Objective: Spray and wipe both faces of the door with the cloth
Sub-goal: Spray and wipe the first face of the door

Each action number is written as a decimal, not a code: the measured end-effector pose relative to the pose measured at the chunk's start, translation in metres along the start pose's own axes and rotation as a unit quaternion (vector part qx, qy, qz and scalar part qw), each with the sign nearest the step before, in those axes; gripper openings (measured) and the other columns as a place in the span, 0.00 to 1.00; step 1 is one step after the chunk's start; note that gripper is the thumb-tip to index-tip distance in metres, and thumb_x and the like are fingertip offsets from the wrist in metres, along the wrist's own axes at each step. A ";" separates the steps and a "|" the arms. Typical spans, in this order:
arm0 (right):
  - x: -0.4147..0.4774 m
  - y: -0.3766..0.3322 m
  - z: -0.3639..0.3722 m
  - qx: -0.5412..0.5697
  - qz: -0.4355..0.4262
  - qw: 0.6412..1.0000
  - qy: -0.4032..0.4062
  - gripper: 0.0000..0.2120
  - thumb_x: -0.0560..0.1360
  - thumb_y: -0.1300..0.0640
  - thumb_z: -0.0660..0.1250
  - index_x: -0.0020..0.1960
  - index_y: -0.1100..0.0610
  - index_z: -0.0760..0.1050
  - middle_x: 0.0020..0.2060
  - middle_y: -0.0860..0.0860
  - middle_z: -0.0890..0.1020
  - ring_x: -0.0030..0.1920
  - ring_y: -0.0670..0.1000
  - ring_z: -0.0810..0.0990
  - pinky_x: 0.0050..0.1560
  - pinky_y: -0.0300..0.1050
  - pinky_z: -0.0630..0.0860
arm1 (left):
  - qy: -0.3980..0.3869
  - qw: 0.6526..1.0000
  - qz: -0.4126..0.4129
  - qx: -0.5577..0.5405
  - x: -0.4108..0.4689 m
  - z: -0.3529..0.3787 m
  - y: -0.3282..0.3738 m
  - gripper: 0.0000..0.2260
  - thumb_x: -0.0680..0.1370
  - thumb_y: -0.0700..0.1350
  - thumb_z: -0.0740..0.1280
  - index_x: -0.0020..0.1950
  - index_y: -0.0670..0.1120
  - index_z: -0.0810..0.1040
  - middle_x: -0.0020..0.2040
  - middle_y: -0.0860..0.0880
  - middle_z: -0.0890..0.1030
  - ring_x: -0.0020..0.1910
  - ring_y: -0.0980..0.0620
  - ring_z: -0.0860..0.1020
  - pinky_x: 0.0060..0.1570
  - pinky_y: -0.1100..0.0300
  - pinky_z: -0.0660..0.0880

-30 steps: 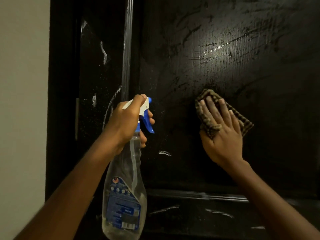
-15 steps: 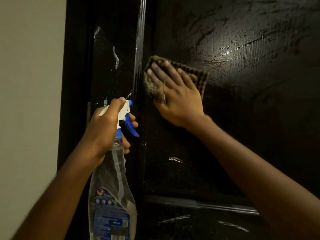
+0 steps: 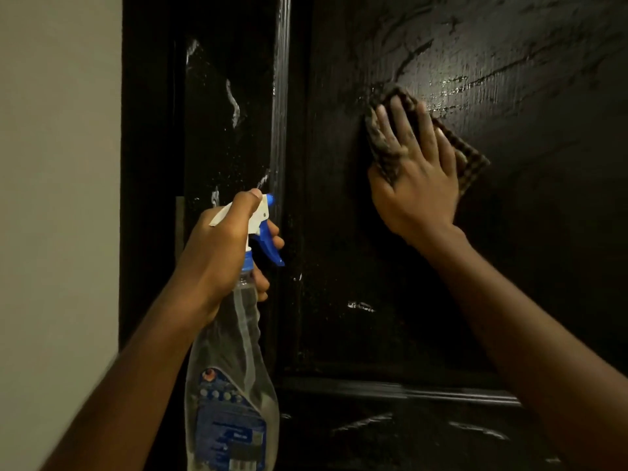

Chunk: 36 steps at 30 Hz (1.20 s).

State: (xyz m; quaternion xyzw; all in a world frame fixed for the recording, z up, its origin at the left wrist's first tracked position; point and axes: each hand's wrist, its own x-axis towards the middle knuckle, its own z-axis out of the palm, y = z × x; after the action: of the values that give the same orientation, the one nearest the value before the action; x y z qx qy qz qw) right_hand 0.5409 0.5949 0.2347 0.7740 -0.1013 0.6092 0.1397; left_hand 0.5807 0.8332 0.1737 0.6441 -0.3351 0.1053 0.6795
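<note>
A dark, glossy wooden door [image 3: 509, 232] fills the view, streaked with wet smears that catch the light. My right hand [image 3: 414, 171] presses a brown checked cloth [image 3: 470, 164] flat against the door's upper panel, fingers spread and straight. My left hand [image 3: 221, 246] grips the neck of a clear spray bottle [image 3: 234, 385] with a white and blue trigger head [image 3: 265, 229]; its nozzle points at the door. The bottle hangs upright in front of the door's left stile.
A pale wall [image 3: 57, 198] runs down the left side next to the dark door frame [image 3: 149, 164]. A raised horizontal moulding [image 3: 390, 390] crosses the door below the panel. White foam streaks mark the left stile.
My right hand swept the cloth left across the panel and has now come back right. The left hand and bottle stayed almost still in front of the stile.
</note>
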 end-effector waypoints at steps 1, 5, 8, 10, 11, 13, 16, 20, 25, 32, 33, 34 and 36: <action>0.017 -0.015 0.002 0.001 -0.007 1.000 0.002 0.33 0.78 0.38 0.44 0.82 0.44 0.47 0.82 0.44 0.48 0.81 0.49 0.43 0.78 0.48 0.41 | 0.000 1.000 -0.001 -0.002 0.001 -0.001 -0.002 0.24 0.82 0.60 0.54 0.50 0.41 0.79 0.46 0.43 0.84 0.23 0.48 0.75 0.25 0.56 0.74; 0.034 -0.059 0.016 -0.010 -0.143 0.990 -0.010 0.31 0.81 0.39 0.48 0.82 0.46 0.55 0.81 0.45 0.56 0.82 0.51 0.48 0.78 0.48 0.42 | 0.009 1.000 -0.003 -0.009 0.004 -0.005 -0.006 0.24 0.82 0.59 0.55 0.49 0.41 0.80 0.44 0.44 0.85 0.23 0.47 0.75 0.25 0.56 0.75; 0.002 -0.053 0.024 0.006 -0.244 0.969 -0.026 0.29 0.80 0.41 0.53 0.80 0.48 0.62 0.79 0.46 0.62 0.81 0.51 0.53 0.79 0.51 0.48 | 0.024 0.999 -0.007 -0.021 0.003 -0.008 -0.008 0.22 0.82 0.59 0.56 0.47 0.43 0.79 0.37 0.46 0.84 0.21 0.48 0.74 0.27 0.55 0.75; -0.030 -0.037 0.025 0.012 -0.291 0.955 -0.050 0.29 0.80 0.42 0.54 0.79 0.48 0.63 0.79 0.46 0.63 0.81 0.51 0.54 0.79 0.51 0.51 | 0.028 0.999 -0.007 -0.025 0.001 -0.010 -0.008 0.21 0.82 0.58 0.56 0.47 0.44 0.79 0.34 0.47 0.84 0.21 0.48 0.74 0.28 0.55 0.75; -0.044 -0.026 0.024 0.009 -0.311 0.948 -0.067 0.29 0.79 0.42 0.54 0.80 0.47 0.62 0.79 0.45 0.62 0.81 0.50 0.53 0.79 0.50 0.51 | 0.024 0.999 -0.004 -0.026 0.000 -0.010 -0.008 0.22 0.82 0.59 0.56 0.47 0.43 0.79 0.37 0.46 0.85 0.21 0.48 0.74 0.28 0.54 0.75; -0.060 0.000 0.016 -0.002 -0.330 0.940 -0.092 0.30 0.79 0.42 0.53 0.81 0.45 0.59 0.80 0.43 0.59 0.81 0.48 0.51 0.79 0.49 0.51 | 0.017 1.000 0.002 -0.023 -0.001 -0.007 -0.009 0.23 0.82 0.59 0.55 0.48 0.41 0.80 0.43 0.44 0.85 0.22 0.47 0.74 0.28 0.54 0.75; -0.053 0.042 0.003 -0.020 -0.239 0.969 -0.053 0.30 0.79 0.43 0.53 0.81 0.44 0.58 0.80 0.43 0.58 0.81 0.49 0.51 0.79 0.49 0.51 | -0.003 1.000 0.004 -0.022 -0.006 0.001 -0.008 0.24 0.82 0.58 0.55 0.48 0.40 0.79 0.44 0.43 0.85 0.21 0.46 0.73 0.26 0.56 0.73; -0.057 0.038 0.000 -0.004 -0.025 1.000 -0.004 0.34 0.77 0.43 0.52 0.82 0.45 0.52 0.81 0.45 0.54 0.82 0.50 0.46 0.80 0.50 0.44 | -0.027 1.000 -0.004 -0.012 -0.015 0.018 -0.010 0.24 0.82 0.58 0.55 0.49 0.39 0.79 0.43 0.43 0.85 0.21 0.46 0.73 0.25 0.56 0.74; -0.141 0.061 0.012 -0.049 -0.243 0.966 -0.078 0.30 0.81 0.40 0.47 0.82 0.46 0.53 0.81 0.46 0.54 0.82 0.51 0.48 0.79 0.51 0.48 | -0.052 0.999 -0.015 -0.001 -0.031 0.047 -0.022 0.24 0.83 0.57 0.55 0.48 0.39 0.79 0.44 0.43 0.85 0.22 0.43 0.74 0.24 0.55 0.75; -0.178 0.083 0.014 0.038 0.054 0.997 0.038 0.32 0.78 0.47 0.56 0.81 0.47 0.57 0.80 0.46 0.58 0.81 0.51 0.50 0.79 0.52 0.48 | -0.062 0.995 -0.019 0.075 -0.062 0.074 -0.038 0.23 0.83 0.55 0.57 0.44 0.38 0.79 0.41 0.44 0.85 0.22 0.37 0.76 0.25 0.53 0.75; -0.178 0.078 0.016 0.053 0.088 0.993 0.050 0.31 0.78 0.47 0.56 0.81 0.48 0.57 0.80 0.46 0.58 0.81 0.51 0.50 0.79 0.53 0.49 | -0.065 0.994 -0.026 0.080 -0.067 0.077 -0.040 0.23 0.83 0.55 0.57 0.44 0.38 0.80 0.41 0.44 0.85 0.22 0.36 0.76 0.25 0.52 0.75; -0.179 0.073 0.017 0.063 0.108 0.991 0.055 0.31 0.79 0.47 0.55 0.81 0.49 0.57 0.80 0.46 0.57 0.81 0.51 0.49 0.79 0.54 0.49 | -0.071 0.993 -0.033 0.086 -0.073 0.079 -0.041 0.23 0.83 0.55 0.57 0.44 0.38 0.80 0.41 0.44 0.85 0.22 0.36 0.76 0.25 0.51 0.75; -0.181 0.069 0.020 0.070 0.119 0.989 0.054 0.31 0.79 0.47 0.55 0.82 0.49 0.57 0.81 0.47 0.56 0.81 0.51 0.49 0.80 0.54 0.49 | -0.082 0.991 -0.042 0.099 -0.083 0.081 -0.045 0.23 0.83 0.55 0.57 0.44 0.39 0.80 0.41 0.44 0.85 0.22 0.35 0.77 0.25 0.48 0.76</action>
State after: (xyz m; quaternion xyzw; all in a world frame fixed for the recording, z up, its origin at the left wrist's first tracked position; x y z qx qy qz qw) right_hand 0.4933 0.5209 0.0606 0.7306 -0.1423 0.6676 0.0174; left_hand 0.5180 0.7735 0.0835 0.7282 -0.3501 0.0564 0.5864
